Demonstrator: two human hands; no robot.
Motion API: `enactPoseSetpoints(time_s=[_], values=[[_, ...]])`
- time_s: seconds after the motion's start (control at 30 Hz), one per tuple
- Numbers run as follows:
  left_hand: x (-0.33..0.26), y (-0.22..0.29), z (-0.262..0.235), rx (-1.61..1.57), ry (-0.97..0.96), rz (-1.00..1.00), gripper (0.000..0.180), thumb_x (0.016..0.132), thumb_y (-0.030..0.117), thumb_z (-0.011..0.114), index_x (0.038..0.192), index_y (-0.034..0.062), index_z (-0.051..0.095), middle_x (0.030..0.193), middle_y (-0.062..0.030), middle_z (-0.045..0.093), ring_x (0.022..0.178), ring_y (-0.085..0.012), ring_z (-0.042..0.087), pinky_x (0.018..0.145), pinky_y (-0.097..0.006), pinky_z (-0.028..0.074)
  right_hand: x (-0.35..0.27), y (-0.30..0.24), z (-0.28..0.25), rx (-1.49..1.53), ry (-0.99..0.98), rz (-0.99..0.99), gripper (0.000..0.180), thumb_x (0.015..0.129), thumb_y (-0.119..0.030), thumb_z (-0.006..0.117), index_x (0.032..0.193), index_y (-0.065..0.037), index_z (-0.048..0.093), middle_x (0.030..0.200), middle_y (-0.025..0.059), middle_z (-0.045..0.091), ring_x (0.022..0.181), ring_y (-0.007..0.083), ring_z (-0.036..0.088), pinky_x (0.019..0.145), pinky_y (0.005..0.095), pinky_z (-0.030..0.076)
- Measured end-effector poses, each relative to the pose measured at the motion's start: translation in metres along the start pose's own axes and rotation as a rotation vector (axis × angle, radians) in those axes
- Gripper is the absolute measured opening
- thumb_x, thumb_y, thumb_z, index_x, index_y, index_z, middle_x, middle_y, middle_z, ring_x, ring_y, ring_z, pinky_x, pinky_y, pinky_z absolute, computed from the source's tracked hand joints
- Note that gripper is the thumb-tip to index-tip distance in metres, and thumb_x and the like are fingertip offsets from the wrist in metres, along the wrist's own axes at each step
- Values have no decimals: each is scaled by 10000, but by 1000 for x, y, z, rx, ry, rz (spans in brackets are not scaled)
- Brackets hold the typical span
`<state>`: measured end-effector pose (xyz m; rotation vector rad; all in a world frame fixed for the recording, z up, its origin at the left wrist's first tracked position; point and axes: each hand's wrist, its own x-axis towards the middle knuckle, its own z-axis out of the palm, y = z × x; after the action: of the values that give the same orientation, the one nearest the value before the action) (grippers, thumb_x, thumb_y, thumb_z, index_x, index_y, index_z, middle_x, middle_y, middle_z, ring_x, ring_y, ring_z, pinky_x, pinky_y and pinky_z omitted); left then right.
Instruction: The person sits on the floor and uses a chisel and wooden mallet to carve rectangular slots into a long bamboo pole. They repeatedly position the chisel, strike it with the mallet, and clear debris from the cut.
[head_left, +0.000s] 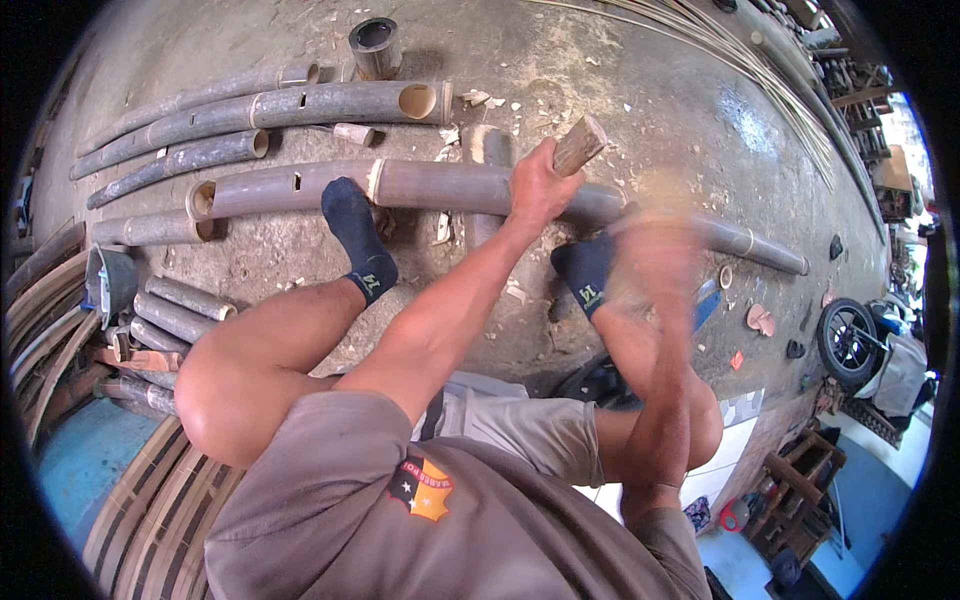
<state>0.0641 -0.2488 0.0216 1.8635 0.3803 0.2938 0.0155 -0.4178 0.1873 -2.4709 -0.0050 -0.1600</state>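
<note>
A long brown bamboo pole (pixel 440 185) lies crosswise before me, with a small slot cut in it on the left. My left hand (pixel 543 190) is closed round a thick wooden handle (pixel 581 147), held over the pole; whatever is below the fist is hidden. Smeared by motion, my right hand (pixel 658 235) is above the pole's right part. Its fingers, and anything in them, cannot be made out. My left foot in a dark sock (pixel 352 220) rests against the pole, and my right foot (pixel 582 265) is beside it near the right hand.
Several slotted bamboo poles (pixel 270 110) lie at the far left, near an upright bamboo section (pixel 376 50). Wood chips are scattered about the floor. Thin strips (pixel 720 50) lie at the far right. A grey bucket (pixel 110 280) and bamboo pieces stand left; a wheel (pixel 847 342) is right.
</note>
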Motion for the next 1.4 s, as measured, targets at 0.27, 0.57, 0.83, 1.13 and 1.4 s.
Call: enactPoseSetpoints(time_s=[0.27, 0.57, 0.83, 1.13, 1.4], values=[[-6, -3, 6, 0, 8, 22, 441, 733, 297, 849, 1026, 21, 670, 924, -257, 728, 902, -439, 727, 746, -485, 558, 76, -26, -113, 508, 600, -10, 598, 948, -395, 751, 1315, 53, 598, 1169, 135, 707, 878, 265, 726, 741, 378, 620], [-1, -19, 5, 124, 117, 54, 388, 737, 318, 826, 957, 59, 638, 934, -202, 730, 904, -439, 710, 759, -522, 550, 42, -2, -35, 4, 29, -98, 701, 916, -401, 771, 1403, 32, 512, 1215, 178, 700, 934, 291, 726, 790, 384, 607], [3, -13, 5, 38, 39, -20, 401, 744, 337, 818, 962, 56, 632, 944, -205, 728, 925, -442, 706, 772, -521, 548, 49, 5, -21, -12, 194, -119, 819, 877, -369, 797, 1504, -9, 413, 1267, 219, 687, 1016, 308, 720, 868, 389, 585], [-4, -12, 5, 33, 39, 5, 424, 749, 349, 816, 986, 60, 616, 955, -229, 718, 936, -467, 694, 800, -536, 541, 63, -27, -81, 520, 603, -51, 984, 834, -333, 826, 1619, -56, 301, 1326, 264, 674, 1107, 328, 713, 955, 396, 560], [-5, -13, -13, 38, -165, -80, 499, 781, 337, 801, 1153, 59, 620, 1043, -236, 748, 1015, -441, 717, 859, -527, 557, -22, -10, -27, 221, -300, 138, 1006, 850, -198, 815, 1671, -72, 247, 1322, 248, 674, 1181, 280, 672, 973, 388, 548]])
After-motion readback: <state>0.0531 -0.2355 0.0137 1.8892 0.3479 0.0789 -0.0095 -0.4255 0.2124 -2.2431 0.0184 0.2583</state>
